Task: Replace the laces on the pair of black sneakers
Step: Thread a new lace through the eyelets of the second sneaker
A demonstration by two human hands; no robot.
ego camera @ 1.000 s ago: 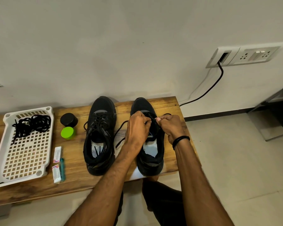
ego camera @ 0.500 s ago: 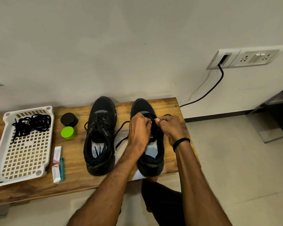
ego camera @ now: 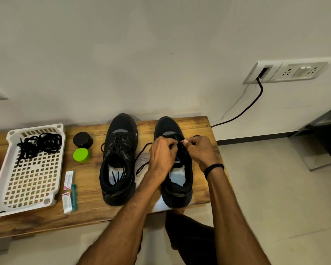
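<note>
The person is working on the second shoe of the pair, judging by how things lie: both hands are meeting over the lower eyelets of the right-hand sneaker (ego camera: 177,196), which is standing on the wooden bench (ego camera: 88,213) with its toe pointing to twelve o'clock, toward the wall. The left hand (ego camera: 161,155) is curling its fingers around the lace (ego camera: 141,152) from the nine o'clock side. The right hand (ego camera: 200,152) is pinching the same lace at thumb and fingertip from three o'clock. Whether the tip is going into an eyelet or coming out is hidden behind the knuckles. The next move is probably calling for a steady pinch near the lace tip, a pull to take up the slack, and a cross to the opposite row. One loose strand is trailing off toward eight o'clock, lying on the wood between the shoes. The left-hand sneaker (ego camera: 120,127), just beside at nine o'clock, is looking fully laced, its ends tucked inside onto the pale insole. Both shoes are matte black, soft-collared and upright, apart from each other. Far off at nine o'clock a tangled bundle of black laces (ego camera: 39,143) is sitting in a white basket (ego camera: 0,188).
</note>
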